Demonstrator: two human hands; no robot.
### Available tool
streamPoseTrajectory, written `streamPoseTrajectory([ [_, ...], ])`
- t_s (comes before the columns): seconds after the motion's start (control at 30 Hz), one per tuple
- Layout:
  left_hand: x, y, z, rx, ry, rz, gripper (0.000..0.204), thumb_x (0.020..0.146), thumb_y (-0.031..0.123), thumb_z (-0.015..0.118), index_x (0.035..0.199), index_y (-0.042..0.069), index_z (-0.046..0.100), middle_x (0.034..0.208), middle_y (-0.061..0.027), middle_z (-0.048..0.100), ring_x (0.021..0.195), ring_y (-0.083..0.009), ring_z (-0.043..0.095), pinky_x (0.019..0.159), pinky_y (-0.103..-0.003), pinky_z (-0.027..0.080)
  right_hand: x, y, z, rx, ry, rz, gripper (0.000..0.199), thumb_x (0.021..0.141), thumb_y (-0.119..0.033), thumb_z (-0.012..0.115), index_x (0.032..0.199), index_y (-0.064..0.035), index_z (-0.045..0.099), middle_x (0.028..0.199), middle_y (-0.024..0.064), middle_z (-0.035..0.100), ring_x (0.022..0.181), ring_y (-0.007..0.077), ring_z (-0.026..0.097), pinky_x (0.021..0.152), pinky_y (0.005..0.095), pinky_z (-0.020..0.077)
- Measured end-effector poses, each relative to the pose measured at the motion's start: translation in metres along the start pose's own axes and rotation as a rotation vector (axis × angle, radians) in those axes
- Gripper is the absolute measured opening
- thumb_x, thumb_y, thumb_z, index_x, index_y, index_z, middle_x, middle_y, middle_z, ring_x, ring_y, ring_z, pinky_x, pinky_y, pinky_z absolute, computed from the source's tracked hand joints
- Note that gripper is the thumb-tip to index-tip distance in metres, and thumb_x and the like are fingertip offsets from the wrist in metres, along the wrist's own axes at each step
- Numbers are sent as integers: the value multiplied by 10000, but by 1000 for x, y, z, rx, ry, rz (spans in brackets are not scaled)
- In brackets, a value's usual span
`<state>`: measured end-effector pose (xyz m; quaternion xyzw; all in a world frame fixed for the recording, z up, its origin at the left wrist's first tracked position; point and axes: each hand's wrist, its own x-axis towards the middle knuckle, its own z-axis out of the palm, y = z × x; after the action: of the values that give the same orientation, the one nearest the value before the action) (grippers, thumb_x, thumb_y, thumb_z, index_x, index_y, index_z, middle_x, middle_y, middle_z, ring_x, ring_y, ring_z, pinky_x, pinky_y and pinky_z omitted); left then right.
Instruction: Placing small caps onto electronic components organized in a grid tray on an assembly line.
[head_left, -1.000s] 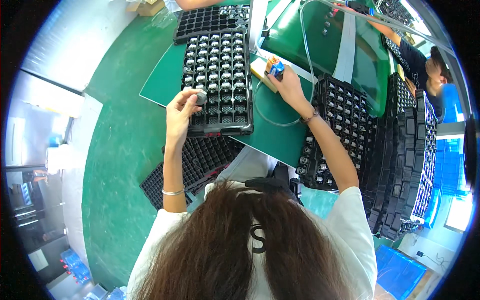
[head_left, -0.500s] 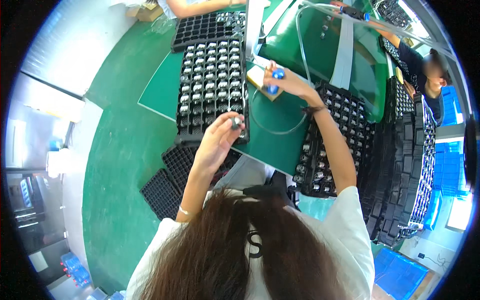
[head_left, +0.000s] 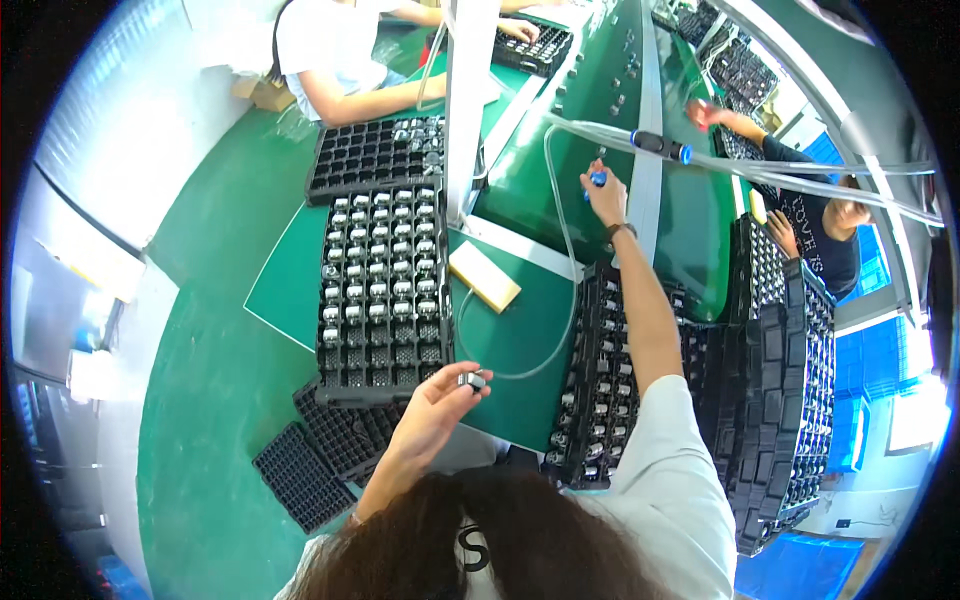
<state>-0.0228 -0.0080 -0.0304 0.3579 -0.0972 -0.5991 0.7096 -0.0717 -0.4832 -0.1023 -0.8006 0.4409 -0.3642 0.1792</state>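
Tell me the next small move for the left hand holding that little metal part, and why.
Probably lower the left hand and seat the small metal part in an empty cell of the black tray. The part is pinched just above the tray's near rows, which look mostly unfilled.

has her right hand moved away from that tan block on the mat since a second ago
Yes. The right hand was on the tan block earlier; now it is stretched up the green bench, well beyond the block, pinching a small blue part.

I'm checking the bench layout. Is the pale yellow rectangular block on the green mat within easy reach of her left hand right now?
Probably yes. The left hand hovers just below the pale yellow rectangular block, with only bare green mat and a thin clear tube nearby, but it pinches a small metal part, so its fingers are occupied.
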Motion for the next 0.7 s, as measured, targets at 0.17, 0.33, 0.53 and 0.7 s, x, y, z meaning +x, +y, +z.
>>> streamPoseTrajectory([
  [0.17, 0, 3, 4, 0, -1, -12, 330, 882, 103, 530, 1193, 13, 468, 1139, -137, 547, 967, -162, 559, 843, -238, 467, 11, 32, 23, 73, 145, 2, 447, 711, -397, 648, 977, -43, 591, 884, 213, 624, 857, 390, 586, 743, 461, 459],
  [0.33, -1, 7, 9, 27, 18, -5, 334, 919, 143, 477, 1230, 25, 453, 1136, -115, 562, 961, -126, 550, 822, -213, 450, 13, 12, 16, -21, 25, 75, 464, 739, -424, 619, 1020, -59, 566, 901, 217, 621, 873, 404, 580, 755, 468, 452],
  [0.53, 5, -1, 14, 47, 23, 26, 266, 926, 192, 470, 1144, 41, 500, 1132, -70, 569, 954, -101, 531, 803, -207, 415, -7, -19, -29, 455, 137, -90, 218, 775, -218, 676, 783, -11, 608, 750, 45, 609, 678, 124, 566, 619, 270, 445],
  [0.7, 14, -3, 20, 93, 22, 152, 247, 929, 190, 466, 1087, 23, 554, 1011, -20, 592, 892, -79, 522, 796, -223, 403, -115, -131, -117, 799, -214, 348, 267, 843, -379, 578, 948, -133, 562, 815, -34, 531, 733, 52, 495, 621, 235, 402],
])
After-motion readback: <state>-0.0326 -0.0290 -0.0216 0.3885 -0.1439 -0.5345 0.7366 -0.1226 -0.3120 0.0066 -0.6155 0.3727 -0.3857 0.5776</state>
